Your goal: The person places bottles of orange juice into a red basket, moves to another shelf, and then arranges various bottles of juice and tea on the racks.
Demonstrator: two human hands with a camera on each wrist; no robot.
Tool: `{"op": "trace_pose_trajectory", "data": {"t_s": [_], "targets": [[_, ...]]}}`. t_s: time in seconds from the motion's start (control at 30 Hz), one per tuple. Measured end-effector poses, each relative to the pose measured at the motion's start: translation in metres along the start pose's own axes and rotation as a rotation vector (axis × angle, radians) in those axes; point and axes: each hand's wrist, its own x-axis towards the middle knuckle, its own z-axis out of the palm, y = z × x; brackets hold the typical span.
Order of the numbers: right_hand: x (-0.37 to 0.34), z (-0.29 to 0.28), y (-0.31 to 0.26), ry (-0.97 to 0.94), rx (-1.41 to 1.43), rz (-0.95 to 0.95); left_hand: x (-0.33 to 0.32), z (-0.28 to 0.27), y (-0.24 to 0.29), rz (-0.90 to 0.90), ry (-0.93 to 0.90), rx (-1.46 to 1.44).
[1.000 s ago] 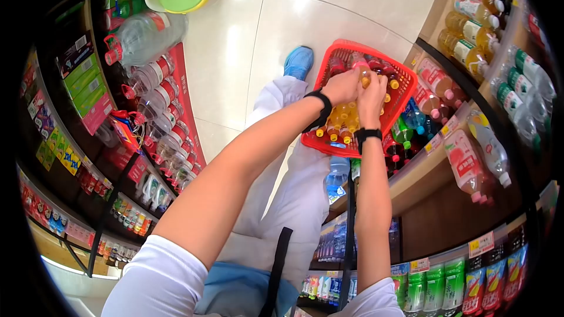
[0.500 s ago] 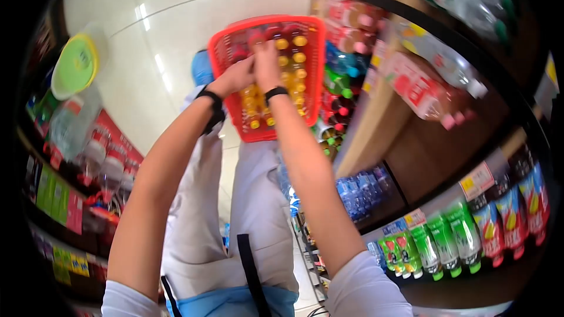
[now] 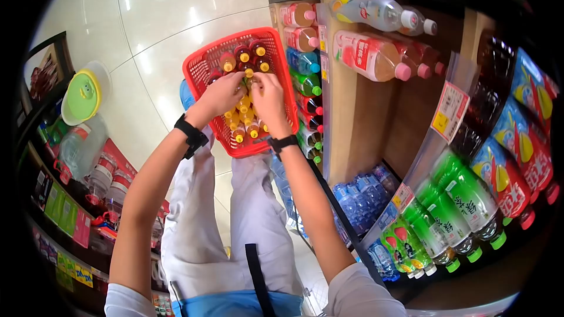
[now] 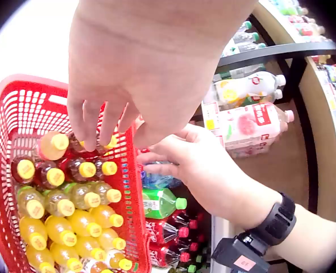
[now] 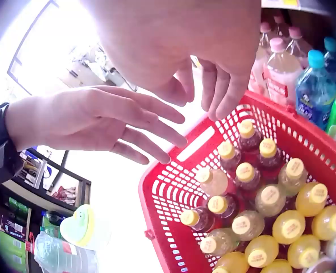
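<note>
A red plastic basket (image 3: 281,53) is packed with upright yellow-capped bottles: dark red ones (image 5: 248,176), a pale peach one (image 5: 213,182), greenish ones (image 5: 270,198) and yellow ones (image 5: 290,226). Above them is my left hand (image 3: 222,95), with its fingers loosely bent and nothing held in them. My right hand (image 3: 268,101) is close beside it over the bottles, its fingers relaxed and also without a bottle. In the left wrist view the left fingers (image 4: 94,120) overlap the dark bottles near the basket's side. Both wrists wear black bands.
Right of the basket, a shelf holds pink-capped peach drinks (image 3: 367,53), green bottles (image 3: 455,214) and small blue water bottles (image 3: 358,194). Large clear jugs (image 3: 82,144) line the left shelf. A green-and-yellow lidded tub (image 3: 82,97) stands on the tiled floor (image 3: 158,12).
The head view has turned toward the right shelf. My hands were together around a yellow-capped bottle over the basket; they are now slightly apart and hold nothing.
</note>
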Motion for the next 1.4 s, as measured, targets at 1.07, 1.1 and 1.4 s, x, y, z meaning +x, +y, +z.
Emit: {"op": "trace_pose_trajectory", "data": {"t_s": [1.07,1.1,1.4], "targets": [[-0.085,-0.017,0.049,-0.154,-0.556,0.239,-0.089,0.039,-0.139,-0.011,-0.310,1.073],[-0.071,-0.026,0.026,-0.054,-0.628,0.177,-0.090,0.036,-0.139,-0.009,-0.319,1.069],[0.004,-0.143,-0.006,0.211,-0.945,0.440,-0.089,0.026,-0.129,-0.038,-0.372,1.030]]}}
